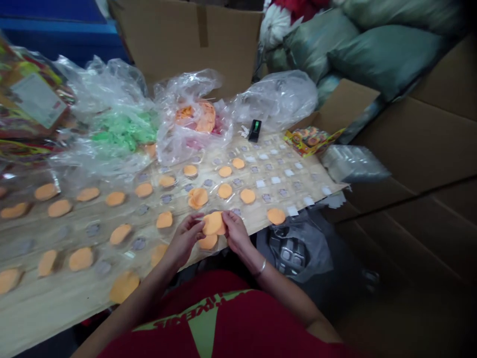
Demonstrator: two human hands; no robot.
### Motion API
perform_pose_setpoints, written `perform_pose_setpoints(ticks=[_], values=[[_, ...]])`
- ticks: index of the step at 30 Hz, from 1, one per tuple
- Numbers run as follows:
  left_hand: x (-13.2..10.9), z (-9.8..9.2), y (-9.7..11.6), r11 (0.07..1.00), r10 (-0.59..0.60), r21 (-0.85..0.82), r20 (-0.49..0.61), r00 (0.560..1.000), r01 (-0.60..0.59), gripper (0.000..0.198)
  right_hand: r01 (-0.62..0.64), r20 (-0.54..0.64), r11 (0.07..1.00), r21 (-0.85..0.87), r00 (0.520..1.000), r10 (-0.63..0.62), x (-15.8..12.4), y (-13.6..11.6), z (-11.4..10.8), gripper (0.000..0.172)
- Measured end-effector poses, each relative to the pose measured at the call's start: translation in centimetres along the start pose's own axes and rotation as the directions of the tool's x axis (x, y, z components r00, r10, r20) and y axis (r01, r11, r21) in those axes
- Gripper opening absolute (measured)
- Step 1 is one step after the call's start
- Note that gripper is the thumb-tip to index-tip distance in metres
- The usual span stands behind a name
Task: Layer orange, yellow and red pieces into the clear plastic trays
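My left hand [185, 237] and my right hand [234, 231] meet at the near edge of a wooden board [44, 303]. Both pinch the same orange round disc [213, 223], or a small stack of them, held between the fingertips. Another orange disc [207, 242] lies just under it on the board. Several more orange discs [197, 197] sit in rows over clear plastic blister trays [283, 174] spread across the board. Some tray pockets hold small grey and white pieces.
Clear plastic bags at the back hold green pieces [124, 130] and orange discs [196, 117]. A small black device [255, 130] and a colourful packet [309, 139] lie at the far right. Cardboard boxes [417, 144] stand behind and to the right.
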State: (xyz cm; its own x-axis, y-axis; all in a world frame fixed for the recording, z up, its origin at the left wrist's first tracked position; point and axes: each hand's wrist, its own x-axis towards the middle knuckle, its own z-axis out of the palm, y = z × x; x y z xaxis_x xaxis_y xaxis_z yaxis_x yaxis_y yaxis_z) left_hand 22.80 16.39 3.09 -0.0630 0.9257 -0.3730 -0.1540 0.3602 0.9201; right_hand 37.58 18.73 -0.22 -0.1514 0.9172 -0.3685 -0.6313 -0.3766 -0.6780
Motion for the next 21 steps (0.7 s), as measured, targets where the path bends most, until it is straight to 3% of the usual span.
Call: perform_pose_setpoints(ticks=[1, 3, 5, 6, 9, 12, 15, 18, 21], values=[[-0.2, 0.3, 0.0, 0.980, 0.146, 0.133, 0.019, 0.989, -0.147, 0.061, 0.006, -0.012, 1.000, 0.012, 1.000, -0.006, 0.0, 0.1, 0.1, 0.038], [-0.5, 0.8, 0.2, 0.849, 0.364, 0.344, 0.170, 0.916, -0.402, 0.071, 0.011, -0.008, 0.999, 0.036, 1.000, -0.011, 0.0, 0.0, 0.2, 0.038], [-0.5, 1.0, 0.6, 0.760, 0.401, 0.394, 0.342, 0.850, -0.517, 0.059, -0.010, 0.030, 0.999, 0.051, 1.000, 0.008, -0.1, -0.6, 0.1, 0.038], [-0.4, 1.1, 0.8, 0.767, 0.373, 0.381, 0.390, 0.842, -0.517, 0.050, -0.030, 0.056, 0.998, 0.047, 0.998, 0.027, -0.3, -1.1, -0.1, 0.038], [0.1, 1.4, 1.7, 0.853, 0.273, 0.329, 0.379, 0.884, -0.404, 0.041, -0.078, 0.122, 0.997, 0.022, 0.990, 0.075, -0.6, -2.6, -0.6, 0.044], [0.6, 2.1, 2.1, 0.926, 0.220, 0.240, 0.280, 0.934, -0.290, 0.038, -0.064, 0.127, 0.998, 0.017, 0.990, 0.061, -1.0, -3.3, -0.8, 0.046], [1.4, 2.8, 2.1, 0.996, -0.005, -0.085, 0.095, 0.995, 0.013, 0.020, -0.067, 0.163, 0.997, -0.034, 0.984, 0.072, -1.1, -3.7, -1.1, 0.042], [2.6, 2.5, 2.4, 0.863, -0.301, -0.421, 0.013, 0.954, 0.278, 0.019, -0.050, 0.212, 0.991, -0.122, 0.974, 0.075, -0.1, -4.8, -2.5, 0.038], [3.2, 1.6, 3.1, 0.796, -0.367, -0.532, -0.049, 0.929, 0.287, 0.023, 0.094, 0.176, 0.953, -0.289, 0.983, -0.044, 2.9, -7.9, -5.4, 0.036]])
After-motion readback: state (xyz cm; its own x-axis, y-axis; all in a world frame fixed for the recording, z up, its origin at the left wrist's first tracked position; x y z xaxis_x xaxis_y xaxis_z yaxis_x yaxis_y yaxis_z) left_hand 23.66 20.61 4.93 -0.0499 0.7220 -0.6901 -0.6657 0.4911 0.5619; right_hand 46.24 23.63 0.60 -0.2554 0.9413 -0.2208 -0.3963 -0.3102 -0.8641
